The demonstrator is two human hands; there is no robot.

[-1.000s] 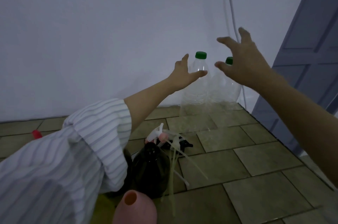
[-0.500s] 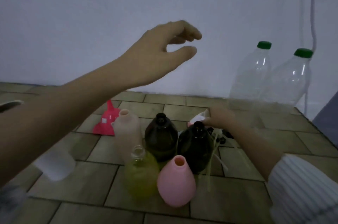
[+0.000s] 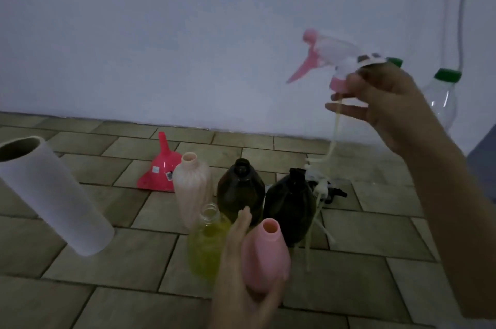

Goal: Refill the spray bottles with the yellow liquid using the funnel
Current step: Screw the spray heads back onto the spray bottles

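Observation:
My right hand (image 3: 383,103) holds a pink and white spray head (image 3: 330,57) up in front of the wall, its dip tube hanging down. My left hand (image 3: 241,283) grips a pink bottle (image 3: 265,256) with an open neck, low in the view. Right beside it stands a clear bottle of yellow liquid (image 3: 206,245), also uncapped. Behind them stand a pale peach bottle (image 3: 192,183) and two dark bottles (image 3: 240,189) (image 3: 290,202), all without tops. A pink funnel (image 3: 161,170) lies mouth down on the tiled floor behind the peach bottle.
More spray heads (image 3: 324,189) with tubes lie on the floor right of the dark bottles. A white paper roll (image 3: 51,194) is at the left. Clear bottles with green caps (image 3: 442,97) stand against the wall at the right, under a hanging cable (image 3: 461,6).
My right hand has lifted the spray head from the pile on the floor. My left hand has dropped from mid-air and taken hold of the pink bottle.

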